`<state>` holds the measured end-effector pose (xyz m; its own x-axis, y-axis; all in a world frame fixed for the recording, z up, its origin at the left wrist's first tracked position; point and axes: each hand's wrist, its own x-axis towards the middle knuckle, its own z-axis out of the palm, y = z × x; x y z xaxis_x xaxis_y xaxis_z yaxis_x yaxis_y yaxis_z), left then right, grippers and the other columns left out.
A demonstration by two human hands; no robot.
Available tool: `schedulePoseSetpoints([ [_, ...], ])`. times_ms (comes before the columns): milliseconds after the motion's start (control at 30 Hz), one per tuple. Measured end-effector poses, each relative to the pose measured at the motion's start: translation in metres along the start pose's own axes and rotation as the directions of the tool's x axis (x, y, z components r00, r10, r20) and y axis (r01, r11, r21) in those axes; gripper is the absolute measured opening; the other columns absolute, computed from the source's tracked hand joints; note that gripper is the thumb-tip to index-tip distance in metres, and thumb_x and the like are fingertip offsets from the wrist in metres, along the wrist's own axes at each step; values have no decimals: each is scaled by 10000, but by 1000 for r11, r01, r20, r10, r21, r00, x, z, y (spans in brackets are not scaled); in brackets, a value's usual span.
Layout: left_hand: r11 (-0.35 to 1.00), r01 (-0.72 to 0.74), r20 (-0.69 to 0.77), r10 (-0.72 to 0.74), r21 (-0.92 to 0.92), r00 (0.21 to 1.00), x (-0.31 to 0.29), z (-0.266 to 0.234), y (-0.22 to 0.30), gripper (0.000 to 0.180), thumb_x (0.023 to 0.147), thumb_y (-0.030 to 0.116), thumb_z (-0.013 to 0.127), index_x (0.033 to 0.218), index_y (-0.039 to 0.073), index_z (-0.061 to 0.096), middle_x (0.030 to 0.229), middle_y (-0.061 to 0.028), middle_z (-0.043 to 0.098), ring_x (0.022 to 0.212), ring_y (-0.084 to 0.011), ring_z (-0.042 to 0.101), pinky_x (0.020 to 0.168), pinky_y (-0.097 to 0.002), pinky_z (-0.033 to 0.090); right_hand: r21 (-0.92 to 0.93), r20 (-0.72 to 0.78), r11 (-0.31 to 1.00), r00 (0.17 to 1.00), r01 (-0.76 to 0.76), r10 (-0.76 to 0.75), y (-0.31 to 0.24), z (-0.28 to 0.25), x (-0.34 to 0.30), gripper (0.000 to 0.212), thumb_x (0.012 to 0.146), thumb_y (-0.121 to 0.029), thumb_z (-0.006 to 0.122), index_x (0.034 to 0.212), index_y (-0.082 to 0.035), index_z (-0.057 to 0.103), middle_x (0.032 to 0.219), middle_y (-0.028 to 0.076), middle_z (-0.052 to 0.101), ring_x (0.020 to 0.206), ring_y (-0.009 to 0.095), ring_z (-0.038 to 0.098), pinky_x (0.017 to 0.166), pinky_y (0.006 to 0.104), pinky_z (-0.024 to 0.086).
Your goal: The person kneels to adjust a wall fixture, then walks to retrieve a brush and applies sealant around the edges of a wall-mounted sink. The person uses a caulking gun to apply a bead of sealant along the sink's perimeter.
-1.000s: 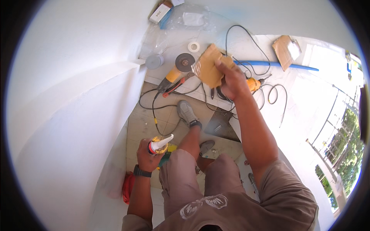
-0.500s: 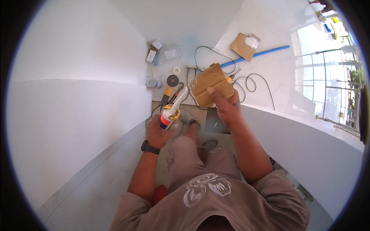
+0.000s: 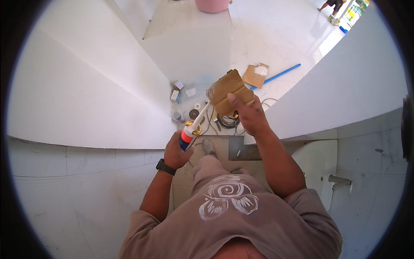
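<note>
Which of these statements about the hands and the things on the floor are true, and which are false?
1. The left hand holds a sealant tube. True.
2. The right hand is empty. False: it holds a piece of cardboard.
3. The nozzle points at the cardboard. True.
4. A red pipe lies on the floor. False: the pipe is blue.
5. A watch is on the left wrist. True.
</note>
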<state>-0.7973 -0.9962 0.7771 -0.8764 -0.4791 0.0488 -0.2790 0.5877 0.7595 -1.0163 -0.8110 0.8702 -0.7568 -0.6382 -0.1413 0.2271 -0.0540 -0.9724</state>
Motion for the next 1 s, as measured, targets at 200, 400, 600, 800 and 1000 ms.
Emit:
schedulePoseSetpoints([
  [200,998,-54,32,53,34,998,10,5,38,545,760,167,785,1249,45,575,1097,-200,680,1005,-401,678,873,-463,545,62,25,998,999,33,-35,-21,-33,1,418,998,-323,694,1245,3,610,1131,77,700,1044,162,674,936,339,554],
  [400,995,-75,23,73,67,997,21,20,66,571,761,175,793,1270,43,568,1105,-199,676,1014,-405,673,879,-467,544,75,75,982,981,175,-180,-33,-69,-5,374,1011,-285,674,1252,-4,616,1118,64,699,1042,152,670,920,329,551],
  [600,986,-83,11,82,146,997,28,28,71,609,765,211,805,1295,45,555,1136,-201,658,1024,-407,664,875,-482,543,61,35,983,984,171,-173,-44,-83,-5,365,1011,-276,673,1251,-7,616,1105,58,700,1015,148,676,887,321,558],
  [800,970,-92,-18,98,225,995,31,27,72,626,773,221,810,1314,52,543,1111,-180,627,1008,-397,649,836,-494,540,141,-48,988,997,62,-55,-33,-77,-4,361,1005,-282,665,1225,3,642,1105,70,713,1010,147,670,894,314,531],
  [1000,956,-57,-8,62,289,998,24,24,71,620,773,217,808,1312,70,539,1089,-162,607,998,-393,644,820,-500,539,316,-75,948,997,25,-2,-21,-78,-8,362,1004,-190,672,1306,-24,562,1211,71,659,1141,188,654,948,358,560],
])
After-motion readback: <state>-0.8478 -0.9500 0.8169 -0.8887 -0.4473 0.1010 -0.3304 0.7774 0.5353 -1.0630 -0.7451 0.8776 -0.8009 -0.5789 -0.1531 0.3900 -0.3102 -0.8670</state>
